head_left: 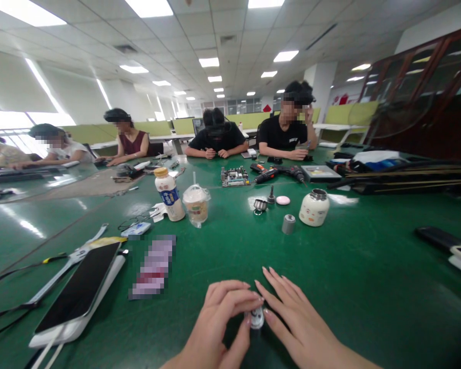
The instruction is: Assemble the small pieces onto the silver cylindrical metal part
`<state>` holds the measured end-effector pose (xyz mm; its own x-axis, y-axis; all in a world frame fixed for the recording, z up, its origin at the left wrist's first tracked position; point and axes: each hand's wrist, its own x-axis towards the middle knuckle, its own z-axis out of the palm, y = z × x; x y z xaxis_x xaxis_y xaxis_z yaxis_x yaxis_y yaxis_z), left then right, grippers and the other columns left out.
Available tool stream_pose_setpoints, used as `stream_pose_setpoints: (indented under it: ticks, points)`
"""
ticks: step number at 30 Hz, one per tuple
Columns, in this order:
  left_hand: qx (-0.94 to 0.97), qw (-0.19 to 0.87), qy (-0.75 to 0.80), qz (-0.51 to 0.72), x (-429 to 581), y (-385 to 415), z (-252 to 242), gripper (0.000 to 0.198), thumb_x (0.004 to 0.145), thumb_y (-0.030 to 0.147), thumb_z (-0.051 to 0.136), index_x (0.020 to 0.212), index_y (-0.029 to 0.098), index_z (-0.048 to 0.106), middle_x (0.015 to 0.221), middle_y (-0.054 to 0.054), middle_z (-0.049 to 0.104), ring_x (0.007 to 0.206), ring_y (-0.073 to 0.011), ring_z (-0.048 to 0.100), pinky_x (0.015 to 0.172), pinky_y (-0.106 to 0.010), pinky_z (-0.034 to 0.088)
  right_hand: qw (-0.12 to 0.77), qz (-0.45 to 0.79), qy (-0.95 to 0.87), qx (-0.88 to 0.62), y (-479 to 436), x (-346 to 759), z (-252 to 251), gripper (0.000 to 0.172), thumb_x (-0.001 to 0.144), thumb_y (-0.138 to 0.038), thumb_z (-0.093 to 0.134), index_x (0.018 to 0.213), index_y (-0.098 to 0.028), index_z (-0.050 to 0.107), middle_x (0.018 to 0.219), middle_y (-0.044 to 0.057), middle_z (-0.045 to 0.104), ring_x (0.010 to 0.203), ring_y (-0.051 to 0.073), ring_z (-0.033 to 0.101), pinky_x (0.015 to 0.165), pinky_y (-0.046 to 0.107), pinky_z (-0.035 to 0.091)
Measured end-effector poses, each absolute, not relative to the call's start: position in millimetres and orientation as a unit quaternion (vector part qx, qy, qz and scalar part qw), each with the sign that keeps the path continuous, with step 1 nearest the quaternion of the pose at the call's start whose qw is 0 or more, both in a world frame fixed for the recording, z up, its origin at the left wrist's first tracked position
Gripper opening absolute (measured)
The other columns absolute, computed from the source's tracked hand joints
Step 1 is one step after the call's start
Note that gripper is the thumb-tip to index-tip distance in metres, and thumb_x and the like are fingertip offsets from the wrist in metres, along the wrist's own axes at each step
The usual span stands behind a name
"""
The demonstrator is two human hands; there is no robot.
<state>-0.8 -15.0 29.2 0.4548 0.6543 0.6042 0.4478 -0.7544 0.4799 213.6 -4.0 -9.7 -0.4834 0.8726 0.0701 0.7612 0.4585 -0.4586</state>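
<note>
hands: we find the left hand (pixel 225 312) pinching a small round gray-and-white piece (pixel 257 319) between thumb and fingertips, low over the near middle of the glossy green tabletop (pixel 369 256). the right hand (pixel 294 312) is just beside it, fingers spread and loose; we cannot tell whether its thumb touches the piece.

surface: white streaks of reflected light cross the green. beyond the hands we log a gray cylindrical cap (pixel 288 224) near an open-mouthed cream jar (pixel 314 208), then a pink oval object (pixel 283 200). farther back lies a motherboard (pixel 235 176). to the left we note a yellow-capped drink bottle (pixel 169 196) near a bagged plastic cup (pixel 197 209), and a dark-screened smartphone (pixel 79 287).

room: we count 5 people seated across the table, with yellow-green partitions (pixel 341 115) behind. lit rectangular panels (pixel 209 62) dot the white ceiling. on the right stands a glass-fronted wooden cabinet (pixel 438 97); on the left, pale blinds (pixel 5 77) hang above bright windows.
</note>
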Motion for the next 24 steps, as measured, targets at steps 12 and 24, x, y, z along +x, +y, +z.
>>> stream_pose_setpoints:
  ticks: [12,24]
  points:
    - [0.833,0.126,0.347,0.412,-1.2,-12.6,23.3,0.04,0.08,0.005,0.06,0.114,0.024,0.051,0.092,-0.003,0.073,0.087,-0.0196,0.062,0.079,-0.032,0.051,0.135,0.18,-0.843,-0.488,-4.6,212.7,-7.1,0.054,0.099,-0.052,0.035,0.147,-0.028,0.036,0.158,0.005,0.021,0.146,0.028,0.02,0.117,0.055,0.025]
    - [0.832,0.15,0.345,0.408,0.9,-16.9,25.4,0.033,0.082,0.005,0.054,0.11,0.022,0.055,0.101,-0.005,0.068,0.099,-0.0195,0.06,0.087,-0.031,0.051,0.136,0.174,-0.844,-0.489,-4.2,214.3,-9.0,0.053,0.1,-0.052,0.034,0.147,-0.029,0.035,0.157,0.004,0.023,0.146,0.028,0.02,0.117,0.055,0.025]
